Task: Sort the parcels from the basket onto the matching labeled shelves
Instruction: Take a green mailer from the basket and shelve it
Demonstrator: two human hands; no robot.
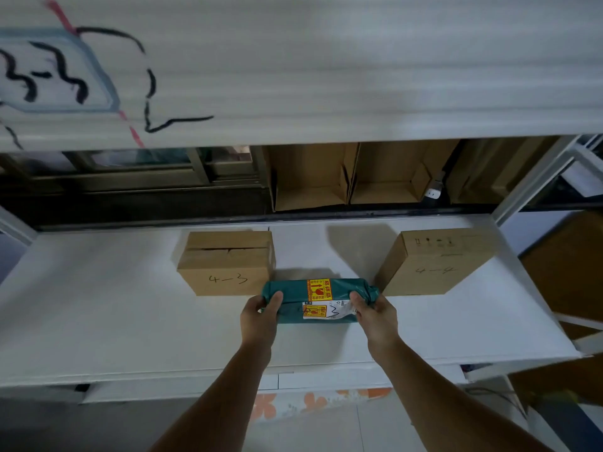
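- Gripping the green parcel [321,298] by its ends, left hand [259,316] and right hand [375,313] hold it mid-shelf [98,321], toward the front edge.
- Box marked 4-3 [226,262] flanks it left, box marked 4-4 [435,261] right.

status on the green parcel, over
Left hand and right hand grip green parcel by its ends. Parcel between box 4-3 and box 4-4. Nothing blocking.
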